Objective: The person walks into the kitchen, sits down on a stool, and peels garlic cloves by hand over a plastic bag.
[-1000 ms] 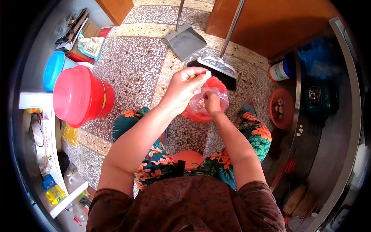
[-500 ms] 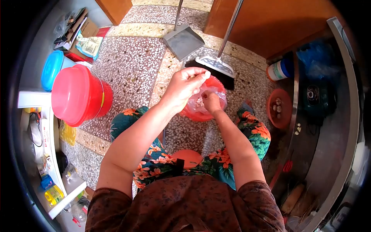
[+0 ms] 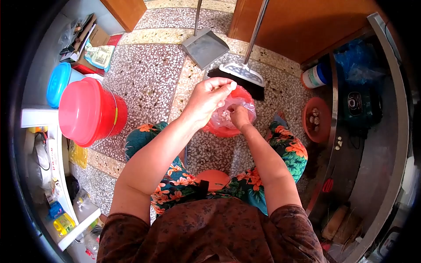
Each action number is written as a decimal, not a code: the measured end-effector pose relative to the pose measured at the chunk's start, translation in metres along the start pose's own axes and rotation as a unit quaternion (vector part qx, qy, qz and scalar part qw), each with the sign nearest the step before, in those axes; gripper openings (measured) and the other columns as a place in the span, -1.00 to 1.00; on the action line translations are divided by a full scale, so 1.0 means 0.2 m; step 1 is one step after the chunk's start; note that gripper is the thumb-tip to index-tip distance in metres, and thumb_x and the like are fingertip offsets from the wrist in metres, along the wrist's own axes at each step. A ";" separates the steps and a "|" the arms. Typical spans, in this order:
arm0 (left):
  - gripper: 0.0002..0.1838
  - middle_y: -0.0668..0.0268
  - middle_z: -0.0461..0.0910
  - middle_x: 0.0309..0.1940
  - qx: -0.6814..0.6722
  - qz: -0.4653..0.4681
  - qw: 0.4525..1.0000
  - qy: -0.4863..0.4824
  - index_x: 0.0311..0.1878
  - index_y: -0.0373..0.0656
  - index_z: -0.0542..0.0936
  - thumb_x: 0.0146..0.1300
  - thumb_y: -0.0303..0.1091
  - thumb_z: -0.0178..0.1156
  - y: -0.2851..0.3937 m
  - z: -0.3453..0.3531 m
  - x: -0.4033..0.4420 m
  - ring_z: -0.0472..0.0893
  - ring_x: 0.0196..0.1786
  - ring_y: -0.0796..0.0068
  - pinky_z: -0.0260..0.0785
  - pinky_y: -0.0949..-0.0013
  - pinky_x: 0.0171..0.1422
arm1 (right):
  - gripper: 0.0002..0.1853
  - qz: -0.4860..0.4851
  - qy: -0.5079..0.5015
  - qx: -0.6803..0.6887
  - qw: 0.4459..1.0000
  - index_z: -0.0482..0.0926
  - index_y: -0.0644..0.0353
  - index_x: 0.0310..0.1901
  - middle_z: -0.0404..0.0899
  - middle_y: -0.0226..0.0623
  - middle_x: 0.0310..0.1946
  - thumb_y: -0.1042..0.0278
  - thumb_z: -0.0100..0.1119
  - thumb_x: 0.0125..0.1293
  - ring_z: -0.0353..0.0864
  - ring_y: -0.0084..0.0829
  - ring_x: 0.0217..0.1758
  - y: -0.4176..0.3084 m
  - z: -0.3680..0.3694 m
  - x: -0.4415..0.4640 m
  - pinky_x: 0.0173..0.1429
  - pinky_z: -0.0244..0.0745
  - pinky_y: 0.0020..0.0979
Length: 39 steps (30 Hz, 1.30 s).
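Observation:
My left hand [image 3: 206, 97] is raised at the near left rim of a red bin [image 3: 221, 131]. Its thumb and index finger pinch a small whitish piece [image 3: 233, 84] that looks like a garlic clove. Inside the bin, my right hand [image 3: 239, 116] has its fingers drawn together low over the plastic lining; what they hold, if anything, is hidden. A translucent bag [image 3: 249, 108] lines the bin, with pale scraps [image 3: 222, 116] in it. The bin stands on the floor between my knees.
Behind the bin stand a broom [image 3: 243, 72] and a grey dustpan [image 3: 205, 47]. A red lidded bucket [image 3: 115, 115] is at left. At right, a pink bowl [image 3: 310, 133] holds several garlic-like bulbs [image 3: 314, 118], beside a ledge with small pale pieces [image 3: 338, 143].
The view has shifted slightly. My left hand keeps its pinch, and my right hand stays down in the bin with hardly any movement.

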<state>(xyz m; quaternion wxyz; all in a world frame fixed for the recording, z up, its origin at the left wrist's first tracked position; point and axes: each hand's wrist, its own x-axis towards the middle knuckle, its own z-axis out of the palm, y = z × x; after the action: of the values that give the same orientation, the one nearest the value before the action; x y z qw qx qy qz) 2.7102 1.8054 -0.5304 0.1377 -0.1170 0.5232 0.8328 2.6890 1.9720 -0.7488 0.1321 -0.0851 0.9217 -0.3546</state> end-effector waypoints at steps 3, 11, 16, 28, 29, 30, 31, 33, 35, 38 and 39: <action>-0.85 0.45 0.53 -0.36 0.000 0.000 1.000 0.000 -0.10 -0.29 0.56 0.31 -0.47 0.13 0.00 -0.01 0.00 0.33 -0.46 0.78 0.18 0.65 -0.41 | -0.76 -0.007 0.003 -0.008 1.000 0.64 0.19 -0.27 0.62 0.03 -0.30 0.58 0.03 0.03 0.61 -0.02 -0.13 0.01 0.02 0.02 -0.02 0.49 -0.20; -0.85 0.47 0.53 -0.35 -0.009 -0.001 1.000 -0.009 -0.09 -0.28 0.56 0.32 -0.47 0.13 0.02 -0.01 -0.02 0.32 -0.45 0.80 0.16 0.65 -0.41 | -0.85 0.037 0.019 -0.027 0.999 0.54 0.25 -0.39 0.60 0.01 -0.42 0.44 0.23 -0.03 0.61 -0.03 -0.26 0.04 0.07 0.05 -0.13 0.49 -0.19; -0.85 0.49 0.51 -0.38 -0.013 0.003 1.000 -0.014 -0.10 -0.28 0.56 0.32 -0.45 0.14 0.02 -0.02 -0.02 0.30 -0.46 0.81 0.14 0.66 -0.40 | -0.82 0.051 0.011 -0.042 0.998 0.53 0.26 -0.38 0.61 0.00 -0.42 0.41 0.27 -0.04 0.62 -0.04 -0.25 0.00 0.03 0.04 -0.12 0.49 -0.19; -0.84 0.47 0.54 -0.34 -0.014 0.008 1.000 -0.018 -0.09 -0.28 0.56 0.32 -0.45 0.14 0.02 -0.02 -0.01 0.31 -0.46 0.81 0.15 0.66 -0.40 | -0.82 0.087 0.018 -0.057 0.994 0.56 0.24 -0.34 0.60 0.06 -0.39 0.35 0.20 0.02 0.60 0.02 -0.22 -0.02 0.02 0.04 -0.09 0.48 -0.15; -0.84 0.47 0.54 -0.34 -0.014 0.008 1.000 -0.018 -0.09 -0.28 0.56 0.32 -0.45 0.14 0.02 -0.02 -0.01 0.31 -0.46 0.81 0.15 0.66 -0.40 | -0.81 0.088 0.023 -0.056 0.994 0.56 0.24 -0.34 0.60 0.07 -0.38 0.34 0.19 0.03 0.60 0.03 -0.22 -0.03 0.01 0.04 -0.09 0.48 -0.14; -0.84 0.46 0.54 -0.34 -0.014 0.009 1.000 -0.019 -0.09 -0.27 0.56 0.32 -0.44 0.14 0.01 -0.02 -0.01 0.32 -0.46 0.81 0.15 0.66 -0.40 | -0.81 0.088 0.023 -0.056 0.994 0.56 0.24 -0.34 0.60 0.07 -0.38 0.34 0.19 0.03 0.60 0.03 -0.22 -0.03 0.01 0.04 -0.09 0.48 -0.14; -0.84 0.46 0.55 -0.33 -0.015 0.010 1.000 -0.019 -0.09 -0.27 0.56 0.32 -0.44 0.14 0.02 -0.02 -0.01 0.32 -0.46 0.81 0.15 0.66 -0.40 | -0.82 0.084 0.017 -0.049 0.995 0.56 0.24 -0.34 0.60 0.06 -0.38 0.35 0.19 0.02 0.60 0.02 -0.22 -0.03 0.00 0.04 -0.09 0.48 -0.15; -0.85 0.46 0.55 -0.33 -0.015 0.010 1.000 -0.020 -0.10 -0.27 0.56 0.31 -0.44 0.14 0.02 -0.02 -0.01 0.32 -0.46 0.81 0.16 0.66 -0.40 | -0.82 0.079 0.012 -0.042 0.996 0.56 0.24 -0.34 0.60 0.05 -0.38 0.36 0.20 0.02 0.60 0.01 -0.22 0.00 0.01 0.05 -0.09 0.48 -0.15; -0.85 0.46 0.55 -0.33 -0.015 0.010 1.000 -0.021 -0.10 -0.27 0.56 0.31 -0.44 0.15 0.02 -0.01 -0.02 0.33 -0.46 0.81 0.16 0.66 -0.40 | -0.83 0.039 0.030 -0.024 0.999 0.57 0.24 -0.34 0.61 0.02 -0.39 0.38 0.20 0.02 0.61 -0.02 -0.23 0.06 0.05 0.06 -0.09 0.49 -0.17; -0.85 0.46 0.55 -0.33 -0.017 0.007 1.000 -0.015 -0.10 -0.26 0.57 0.31 -0.43 0.15 0.03 -0.01 -0.02 0.32 -0.46 0.81 0.16 0.66 -0.40 | -0.85 0.051 0.024 -0.021 0.998 0.58 0.22 -0.34 0.61 -0.01 -0.40 0.40 0.20 0.02 0.62 -0.05 -0.25 0.04 0.03 0.05 -0.10 0.50 -0.18; -0.85 0.46 0.55 -0.33 -0.017 0.008 1.000 -0.017 -0.10 -0.26 0.57 0.31 -0.43 0.15 0.03 -0.01 -0.02 0.32 -0.46 0.80 0.16 0.66 -0.40 | -0.85 0.051 0.024 -0.021 0.998 0.58 0.22 -0.34 0.61 -0.01 -0.40 0.40 0.20 0.02 0.62 -0.05 -0.25 0.04 0.03 0.05 -0.10 0.50 -0.18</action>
<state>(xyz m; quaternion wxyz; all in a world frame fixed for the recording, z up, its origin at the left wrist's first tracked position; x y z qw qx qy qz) 2.7120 1.8011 -0.5251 0.1385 -0.1007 0.5077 0.8443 2.6801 1.9707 -0.7607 0.1262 -0.0325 0.9351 -0.3296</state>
